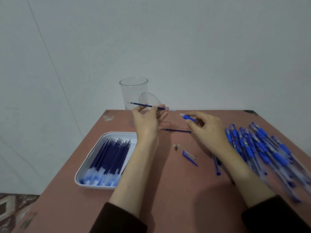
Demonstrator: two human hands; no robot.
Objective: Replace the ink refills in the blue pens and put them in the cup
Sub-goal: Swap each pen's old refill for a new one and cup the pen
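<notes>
My left hand (pixel 149 121) pinches a blue ink refill (pixel 143 105) above the table, its tip pointing left in front of the clear plastic cup (pixel 133 91). My right hand (pixel 207 127) grips a blue pen barrel (pixel 187 117), whose open end faces the refill's back end a short gap away. Another refill (pixel 176 130) lies on the table between my hands. A blue pen cap (pixel 189 156) and a small pen tip piece (pixel 176 146) lie nearer to me.
A white tray (pixel 87 167) holding several blue refills sits at the left. A heap of several blue pens (pixel 262 148) covers the table's right side. The brown table (pixel 168 190) ends at the wall behind the cup.
</notes>
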